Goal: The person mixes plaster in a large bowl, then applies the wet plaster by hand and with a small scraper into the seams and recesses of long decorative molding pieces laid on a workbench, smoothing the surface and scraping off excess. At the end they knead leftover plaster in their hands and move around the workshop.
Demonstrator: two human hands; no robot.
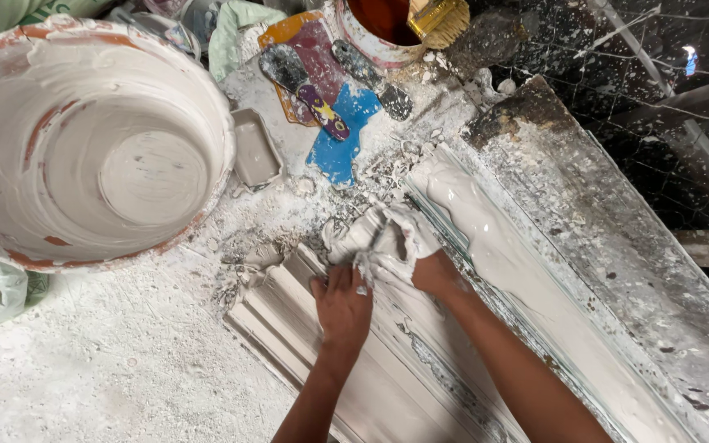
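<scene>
Both forearms reach up from the bottom edge and meet over the ribbed plaster moulding (346,361). The left hand (343,305) lies palm down, its fingers (340,280) curled together onto a wet, plaster-soaked cloth (381,236). The right hand (436,275) has its fingers clamped in the same cloth, mostly hidden. The moulding's long axis runs from upper left to lower right. Beyond the fingers, to the left, sits 1 large plaster-coated basin (84,139) on the dusty surface (108,361).

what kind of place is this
Probably a plaster-casting workshop: a plaster-coated basin, a long ribbed moulding that both hands press a wet cloth onto, and putty knives.
</scene>
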